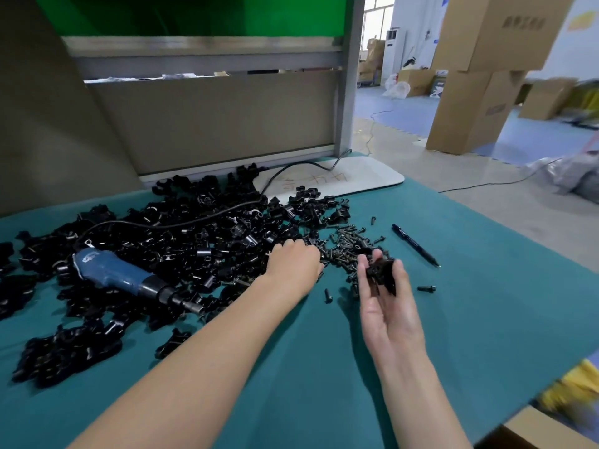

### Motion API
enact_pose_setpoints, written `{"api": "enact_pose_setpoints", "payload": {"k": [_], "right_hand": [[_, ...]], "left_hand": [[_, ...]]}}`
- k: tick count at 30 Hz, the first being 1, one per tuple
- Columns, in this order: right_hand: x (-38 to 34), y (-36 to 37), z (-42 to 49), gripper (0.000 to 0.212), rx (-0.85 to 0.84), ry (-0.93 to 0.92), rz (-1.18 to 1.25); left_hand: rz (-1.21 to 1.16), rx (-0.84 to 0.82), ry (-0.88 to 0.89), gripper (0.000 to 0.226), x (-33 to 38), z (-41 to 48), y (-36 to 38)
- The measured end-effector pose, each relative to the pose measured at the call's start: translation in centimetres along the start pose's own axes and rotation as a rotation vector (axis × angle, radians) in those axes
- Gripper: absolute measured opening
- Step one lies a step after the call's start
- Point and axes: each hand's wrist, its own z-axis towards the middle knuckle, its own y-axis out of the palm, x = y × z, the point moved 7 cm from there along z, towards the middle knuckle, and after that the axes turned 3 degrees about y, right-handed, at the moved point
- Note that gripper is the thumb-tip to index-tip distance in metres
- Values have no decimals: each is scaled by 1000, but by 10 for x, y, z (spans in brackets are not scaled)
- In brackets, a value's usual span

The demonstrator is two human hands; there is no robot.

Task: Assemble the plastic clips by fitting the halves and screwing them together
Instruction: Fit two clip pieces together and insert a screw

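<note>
As we lean over the table (324, 384), its teal cover fills most of our view, with stacked boxes (479, 76) on the floor beyond its far right corner. Across the left and middle of the cover spreads a wide pile of black clip halves (181, 234), reaching back to the grey partition. At the pile's far right edge lies a white board (363, 176) with some halves resting on its near rim. A blue screwdriver (129, 275) lies on top of the pile, tip toward us and to the right, and its cable (181, 223) runs back over the halves and across the board.

Just right of the pile sits a heap of screws (345, 246). Our left hand (293, 260) rests knuckles up at the seam between halves and screws, fingers bent down into the parts; we cannot tell whether they pinch anything. Our right hand (385, 303) hovers palm up near the heap's front edge, a little apart from the left, fingertips closed round a black clip (381, 275).

A pen (415, 244) lies slantwise on the cover right of the heap. One stray screw (426, 289) lies just right of our right hand, another (328, 294) between our wrists.
</note>
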Motion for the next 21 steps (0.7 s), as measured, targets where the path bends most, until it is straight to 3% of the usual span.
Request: {"api": "enact_pose_setpoints", "payload": {"k": [6, 11, 14, 17, 21], "right_hand": [[6, 1, -1, 27, -11, 39, -74], [23, 11, -8, 28, -98, 140, -183], [44, 17, -17, 32, -189, 248, -328], [63, 17, -26, 30, -273, 322, -516], [75, 16, -33, 23, -337, 344, -673]], "left_hand": [[-126, -8, -66, 17, 13, 3, -5], [-846, 325, -3, 5, -5, -51, -33], [-1168, 434, 3, 12, -22, -112, -21], [-1271, 494, -75, 25, -34, -147, 3], [-1304, 519, -117, 20, -37, -153, 16]]}}
